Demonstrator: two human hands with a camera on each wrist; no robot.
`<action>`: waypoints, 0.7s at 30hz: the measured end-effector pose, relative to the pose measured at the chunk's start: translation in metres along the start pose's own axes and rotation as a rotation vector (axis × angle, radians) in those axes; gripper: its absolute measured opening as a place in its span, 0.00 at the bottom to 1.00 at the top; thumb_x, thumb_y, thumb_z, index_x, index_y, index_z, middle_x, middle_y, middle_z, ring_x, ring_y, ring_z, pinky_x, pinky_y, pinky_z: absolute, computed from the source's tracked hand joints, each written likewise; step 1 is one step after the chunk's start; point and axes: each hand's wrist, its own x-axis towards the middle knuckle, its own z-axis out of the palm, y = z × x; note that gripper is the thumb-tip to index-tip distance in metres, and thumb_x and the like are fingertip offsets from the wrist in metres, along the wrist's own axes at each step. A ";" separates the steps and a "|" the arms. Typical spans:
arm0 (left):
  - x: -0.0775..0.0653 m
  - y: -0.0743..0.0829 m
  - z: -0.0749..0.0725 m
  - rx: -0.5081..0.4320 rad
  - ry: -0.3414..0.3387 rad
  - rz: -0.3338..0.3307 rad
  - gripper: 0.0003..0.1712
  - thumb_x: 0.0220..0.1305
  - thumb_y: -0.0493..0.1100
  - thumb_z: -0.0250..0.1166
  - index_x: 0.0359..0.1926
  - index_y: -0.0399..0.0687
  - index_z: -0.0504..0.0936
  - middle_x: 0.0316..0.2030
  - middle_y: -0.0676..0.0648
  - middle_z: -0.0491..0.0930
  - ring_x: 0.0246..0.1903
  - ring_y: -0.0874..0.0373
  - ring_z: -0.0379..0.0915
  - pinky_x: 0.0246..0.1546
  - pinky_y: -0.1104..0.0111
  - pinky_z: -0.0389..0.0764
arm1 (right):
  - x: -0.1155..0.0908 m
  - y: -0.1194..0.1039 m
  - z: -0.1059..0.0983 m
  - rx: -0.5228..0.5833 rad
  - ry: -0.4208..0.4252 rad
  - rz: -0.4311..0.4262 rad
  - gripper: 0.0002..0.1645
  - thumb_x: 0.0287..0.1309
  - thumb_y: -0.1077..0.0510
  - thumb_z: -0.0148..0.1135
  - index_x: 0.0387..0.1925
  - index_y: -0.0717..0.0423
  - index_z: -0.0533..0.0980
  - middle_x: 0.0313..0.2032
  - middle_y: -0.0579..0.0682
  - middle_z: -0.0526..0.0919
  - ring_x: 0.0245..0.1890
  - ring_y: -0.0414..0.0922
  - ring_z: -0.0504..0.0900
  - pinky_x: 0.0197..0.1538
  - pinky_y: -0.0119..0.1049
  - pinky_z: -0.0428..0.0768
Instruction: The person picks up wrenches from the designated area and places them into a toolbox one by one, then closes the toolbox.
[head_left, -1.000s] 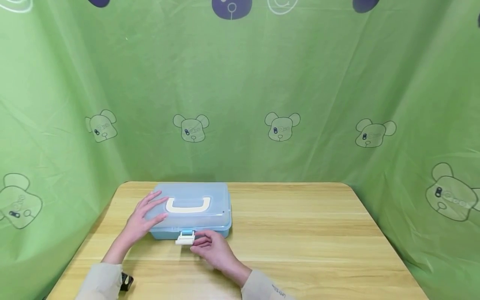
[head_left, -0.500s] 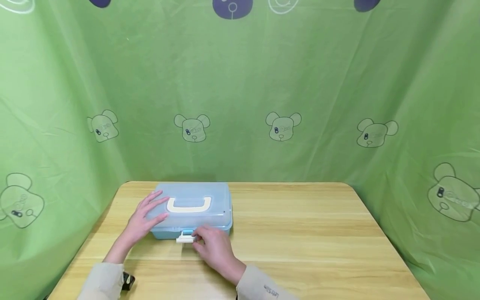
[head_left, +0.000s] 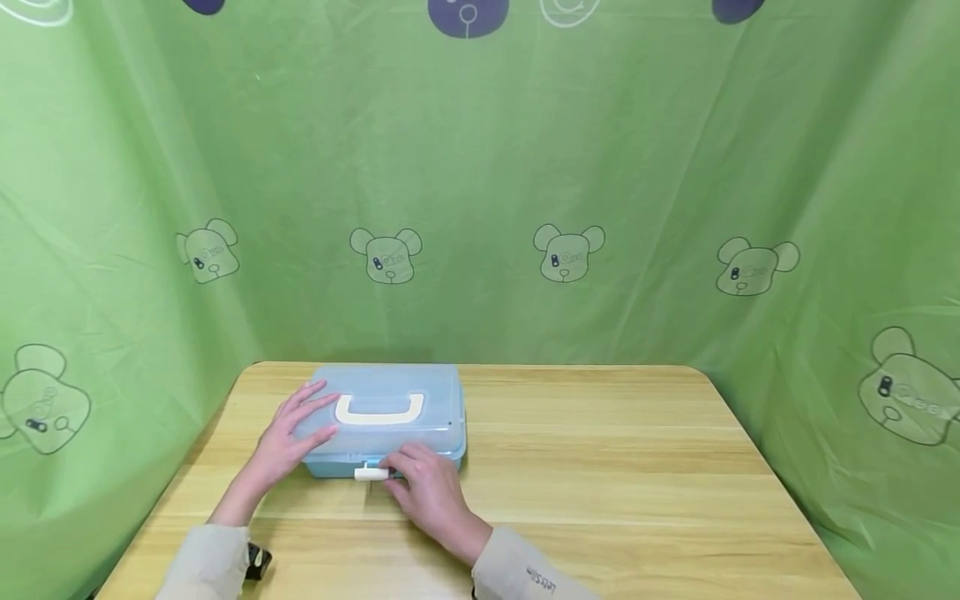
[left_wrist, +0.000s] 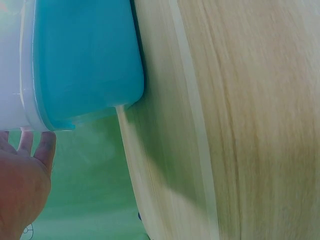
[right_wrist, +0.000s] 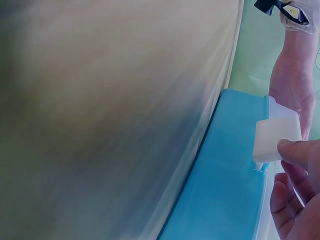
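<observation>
A blue plastic storage box [head_left: 326, 468] with a pale translucent lid [head_left: 397, 379] sits closed at the table's back left. The lid carries a white handle [head_left: 378, 417], folded flat. My left hand [head_left: 283, 442] rests on the lid's left end, fingers spread and fairly straight; the left wrist view catches its fingertips [left_wrist: 46, 145] at the rim. At the box's front, my right hand [head_left: 431, 496] pinches the right end of the white latch [head_left: 371, 474] between thumb and fingers. In the right wrist view the latch [right_wrist: 270, 140] stands out from the box front, with the thumb on it.
A wooden table [head_left: 600, 475] extends to the right and in front of the box. Green curtain [head_left: 480, 167] with bear-head prints surrounds it at the back and sides. A small black device [head_left: 258, 562] shows at the left sleeve.
My right hand has moved slightly up, its fingers shifting from beside the latch to over its right end. The latch flap has swung up and shows edge-on. My left hand stays put.
</observation>
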 end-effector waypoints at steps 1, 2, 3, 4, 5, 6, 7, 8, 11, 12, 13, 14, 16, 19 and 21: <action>0.000 0.000 0.000 0.002 -0.002 -0.001 0.30 0.67 0.47 0.71 0.69 0.53 0.78 0.78 0.42 0.60 0.79 0.31 0.45 0.67 0.21 0.49 | 0.000 0.000 0.000 0.000 0.000 -0.004 0.16 0.47 0.57 0.84 0.38 0.43 0.87 0.35 0.36 0.86 0.34 0.34 0.82 0.36 0.20 0.78; 0.000 -0.001 0.000 0.002 -0.005 -0.004 0.30 0.67 0.47 0.71 0.69 0.53 0.78 0.79 0.42 0.60 0.79 0.32 0.45 0.67 0.21 0.49 | 0.001 0.000 0.000 0.000 0.000 -0.008 0.16 0.47 0.57 0.83 0.38 0.43 0.87 0.35 0.36 0.87 0.35 0.34 0.82 0.36 0.20 0.78; 0.000 -0.001 -0.001 0.003 -0.006 -0.003 0.30 0.67 0.47 0.71 0.69 0.53 0.78 0.79 0.42 0.60 0.79 0.32 0.45 0.67 0.21 0.49 | 0.001 0.000 0.000 -0.003 -0.003 -0.010 0.16 0.47 0.57 0.83 0.38 0.43 0.87 0.35 0.36 0.87 0.35 0.34 0.82 0.36 0.21 0.78; 0.000 -0.002 -0.001 0.006 -0.008 -0.004 0.30 0.67 0.47 0.71 0.69 0.53 0.78 0.79 0.42 0.60 0.79 0.32 0.45 0.67 0.21 0.49 | 0.001 0.000 0.000 -0.006 -0.006 -0.013 0.16 0.47 0.57 0.83 0.38 0.43 0.87 0.35 0.36 0.87 0.35 0.34 0.82 0.36 0.21 0.78; 0.000 -0.002 -0.001 0.006 -0.007 -0.003 0.30 0.67 0.47 0.71 0.69 0.53 0.78 0.79 0.42 0.60 0.79 0.32 0.45 0.67 0.21 0.49 | 0.002 0.000 -0.001 -0.008 -0.011 -0.014 0.15 0.48 0.57 0.83 0.38 0.43 0.87 0.35 0.36 0.87 0.35 0.34 0.82 0.36 0.21 0.79; 0.000 -0.002 -0.001 0.005 -0.008 -0.003 0.30 0.67 0.47 0.71 0.69 0.53 0.78 0.79 0.42 0.60 0.79 0.32 0.44 0.67 0.21 0.49 | 0.002 0.001 0.000 -0.011 -0.016 -0.014 0.15 0.48 0.56 0.83 0.38 0.43 0.87 0.35 0.36 0.87 0.35 0.34 0.82 0.36 0.21 0.78; 0.000 -0.002 -0.001 0.003 -0.008 -0.003 0.30 0.67 0.47 0.71 0.69 0.53 0.78 0.79 0.42 0.60 0.79 0.32 0.44 0.67 0.21 0.49 | 0.003 0.001 -0.001 -0.014 -0.020 -0.013 0.14 0.49 0.56 0.83 0.39 0.43 0.87 0.35 0.36 0.87 0.35 0.34 0.82 0.36 0.21 0.78; 0.000 -0.002 0.000 0.003 -0.009 -0.003 0.30 0.67 0.47 0.71 0.69 0.53 0.78 0.79 0.42 0.60 0.79 0.32 0.44 0.67 0.21 0.49 | 0.003 0.001 -0.002 -0.017 -0.025 -0.009 0.14 0.49 0.56 0.82 0.39 0.43 0.87 0.35 0.36 0.87 0.35 0.34 0.82 0.36 0.21 0.78; 0.000 -0.003 0.000 -0.001 -0.009 -0.001 0.31 0.66 0.47 0.71 0.69 0.53 0.78 0.79 0.42 0.60 0.79 0.32 0.45 0.67 0.21 0.49 | 0.006 0.000 -0.004 -0.026 -0.032 0.002 0.14 0.51 0.54 0.81 0.40 0.43 0.87 0.35 0.36 0.86 0.35 0.33 0.82 0.35 0.20 0.77; 0.000 -0.003 0.001 -0.002 -0.007 0.000 0.31 0.66 0.47 0.71 0.69 0.53 0.78 0.79 0.42 0.60 0.79 0.32 0.45 0.67 0.20 0.49 | 0.007 0.000 -0.005 -0.030 -0.030 0.004 0.13 0.51 0.54 0.81 0.40 0.43 0.86 0.35 0.36 0.86 0.34 0.33 0.81 0.35 0.20 0.77; 0.000 -0.003 0.001 -0.003 -0.007 0.001 0.31 0.66 0.47 0.72 0.69 0.53 0.78 0.79 0.42 0.60 0.79 0.32 0.45 0.67 0.20 0.49 | 0.008 0.000 -0.005 -0.034 -0.027 0.005 0.13 0.52 0.54 0.81 0.40 0.43 0.86 0.35 0.36 0.86 0.34 0.33 0.81 0.34 0.21 0.77; 0.000 -0.003 0.001 -0.004 -0.006 0.000 0.31 0.66 0.47 0.72 0.69 0.53 0.78 0.79 0.42 0.60 0.79 0.31 0.45 0.67 0.20 0.49 | 0.009 0.000 -0.006 -0.039 -0.022 0.005 0.13 0.52 0.54 0.80 0.41 0.43 0.86 0.35 0.36 0.86 0.34 0.33 0.81 0.34 0.20 0.77; 0.000 -0.003 0.001 -0.007 -0.007 -0.002 0.31 0.66 0.47 0.72 0.69 0.53 0.78 0.79 0.42 0.60 0.79 0.31 0.45 0.67 0.20 0.49 | 0.011 -0.001 -0.006 -0.051 -0.013 0.002 0.13 0.53 0.54 0.80 0.41 0.44 0.86 0.36 0.37 0.86 0.34 0.33 0.81 0.34 0.21 0.77; 0.000 -0.004 0.001 -0.003 -0.009 -0.006 0.31 0.67 0.47 0.71 0.69 0.54 0.78 0.79 0.42 0.60 0.79 0.31 0.44 0.67 0.20 0.49 | 0.013 -0.001 -0.007 -0.075 -0.007 -0.003 0.13 0.55 0.53 0.78 0.43 0.43 0.86 0.37 0.37 0.87 0.35 0.34 0.82 0.34 0.22 0.79; 0.000 -0.004 0.000 0.002 -0.009 -0.007 0.31 0.67 0.47 0.71 0.70 0.55 0.78 0.79 0.43 0.59 0.79 0.31 0.44 0.67 0.21 0.49 | 0.014 -0.001 -0.007 -0.093 -0.006 -0.007 0.14 0.56 0.52 0.78 0.45 0.43 0.86 0.38 0.37 0.86 0.36 0.34 0.83 0.34 0.23 0.79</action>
